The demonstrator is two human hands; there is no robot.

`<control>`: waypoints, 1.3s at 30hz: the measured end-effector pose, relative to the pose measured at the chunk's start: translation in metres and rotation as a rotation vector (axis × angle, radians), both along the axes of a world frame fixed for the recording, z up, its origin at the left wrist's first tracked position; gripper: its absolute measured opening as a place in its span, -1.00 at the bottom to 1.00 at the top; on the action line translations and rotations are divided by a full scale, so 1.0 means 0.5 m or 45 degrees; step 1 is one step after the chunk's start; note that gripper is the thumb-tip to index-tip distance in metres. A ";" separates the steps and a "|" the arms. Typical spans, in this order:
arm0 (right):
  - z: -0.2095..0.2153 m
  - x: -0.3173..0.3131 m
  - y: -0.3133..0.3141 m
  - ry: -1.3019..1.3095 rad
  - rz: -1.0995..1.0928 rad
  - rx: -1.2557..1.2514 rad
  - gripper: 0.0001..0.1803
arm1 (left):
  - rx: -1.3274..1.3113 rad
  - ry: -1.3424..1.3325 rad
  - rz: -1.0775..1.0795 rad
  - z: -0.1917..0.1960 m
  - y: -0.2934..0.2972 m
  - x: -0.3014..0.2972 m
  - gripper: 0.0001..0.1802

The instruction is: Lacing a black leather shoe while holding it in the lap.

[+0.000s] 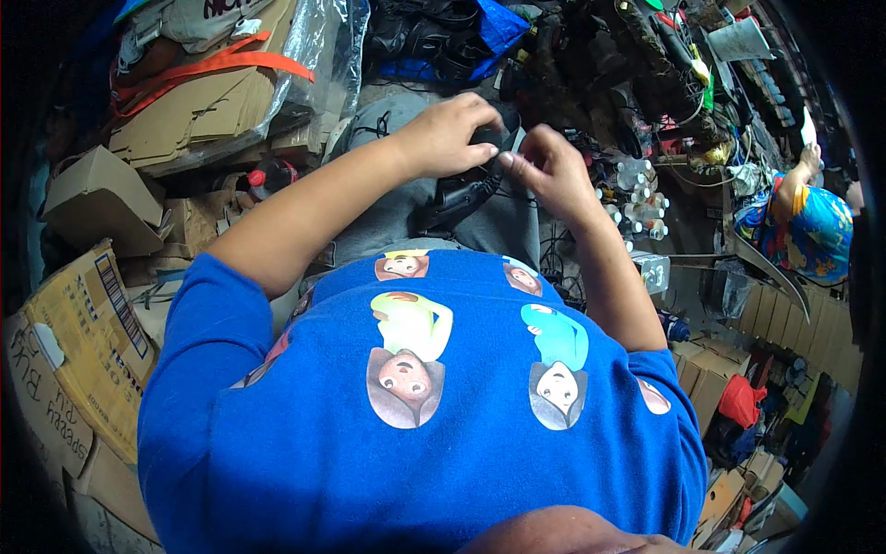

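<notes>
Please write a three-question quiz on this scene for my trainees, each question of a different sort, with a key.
1. Multiple choice: what colour is the strap across the cardboard?
A) green
B) orange-red
C) white

2. True or false: the red-capped bottle is further left in the picture than the clear bottles.

3. Short answer: what black thing are the left hand and right hand at, over the person's lap?

Key: 1. B; 2. True; 3. A shoe.
</notes>
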State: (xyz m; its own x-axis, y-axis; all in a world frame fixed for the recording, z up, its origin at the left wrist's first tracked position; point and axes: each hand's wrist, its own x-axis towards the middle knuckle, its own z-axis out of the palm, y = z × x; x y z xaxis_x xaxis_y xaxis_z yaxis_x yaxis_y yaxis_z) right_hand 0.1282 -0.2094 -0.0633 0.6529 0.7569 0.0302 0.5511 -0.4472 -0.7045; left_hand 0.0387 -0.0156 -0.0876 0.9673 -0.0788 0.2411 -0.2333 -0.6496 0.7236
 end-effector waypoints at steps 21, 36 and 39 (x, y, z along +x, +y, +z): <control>0.060 -0.055 -0.051 0.192 0.021 -0.210 -0.78 | 0.090 0.390 -0.332 0.015 0.030 0.101 -0.55; 0.062 -0.077 -0.023 0.014 -0.013 -0.414 -0.74 | -0.176 0.775 -0.507 0.032 0.045 0.092 -0.60; 0.047 -0.083 -0.023 -0.027 -0.009 -0.357 -0.73 | -0.235 0.711 -0.547 0.020 0.046 0.095 -0.61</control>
